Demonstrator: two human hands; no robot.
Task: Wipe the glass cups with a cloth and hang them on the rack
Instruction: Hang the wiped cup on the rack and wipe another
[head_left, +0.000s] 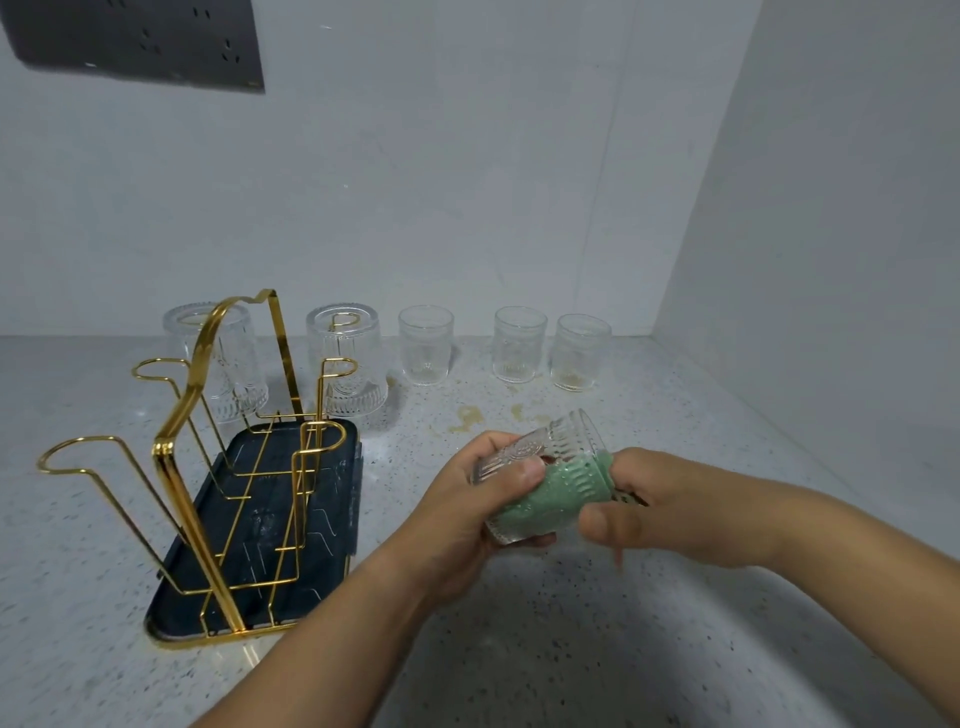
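My left hand (467, 509) grips a ribbed glass cup (566, 441) tipped on its side over the counter. A green cloth (561, 499) is stuffed inside the cup, and my right hand (649, 509) holds the cloth's outer end at the cup's mouth. The gold wire rack (208, 395) stands on a dark tray (332, 545) at the left. Two cups hang upside down on its far prongs, one at the left (228, 364) and one at the right (348, 364). Three upright cups stand along the back wall: (426, 343), (519, 343), (579, 351).
A speckled grey counter (519, 649) runs to walls at the back and right. Yellowish stains (467, 418) mark the counter near the upright cups. A dark socket panel (140, 41) hangs on the wall at upper left. The rack's near prongs hold nothing.
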